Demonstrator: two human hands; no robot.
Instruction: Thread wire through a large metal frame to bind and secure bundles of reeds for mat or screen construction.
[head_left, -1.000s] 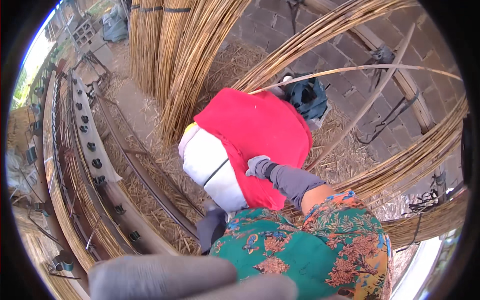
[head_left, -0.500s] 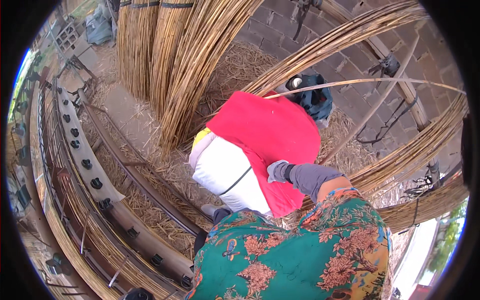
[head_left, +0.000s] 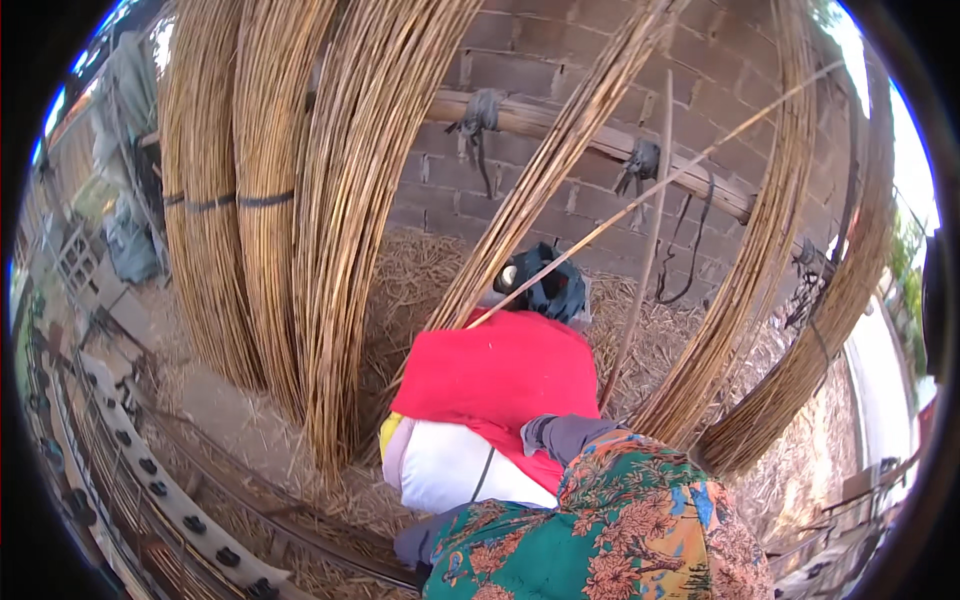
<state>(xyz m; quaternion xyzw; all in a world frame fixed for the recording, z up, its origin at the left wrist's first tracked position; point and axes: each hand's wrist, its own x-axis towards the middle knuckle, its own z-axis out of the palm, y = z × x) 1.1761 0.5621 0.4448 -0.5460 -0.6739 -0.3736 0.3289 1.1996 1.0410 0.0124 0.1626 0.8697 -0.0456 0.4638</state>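
A red cloth is draped over a white bundle with a dark cord running across it. Pale pink and yellow layers show at the bundle's left side. My right hand, in a grey glove, is closed on the red cloth near its right lower part, where the cloth bunches into folds. Its fingertips are partly hidden. At the lower left of the bundle, the grey-purple sleeve of my left arm shows low beside my patterned green top; the fingers there cannot be made out.
Tall reed bundles stand at the left, with more reeds leaning at the right. A wooden rail with dark ties runs along the block wall. Behind the cloth sits a dark bag. A metal frame lies at lower left; straw covers the ground.
My view has tilted up toward the wall, so the bundle and red cloth sit lower in the picture. The right hand stays on the cloth.
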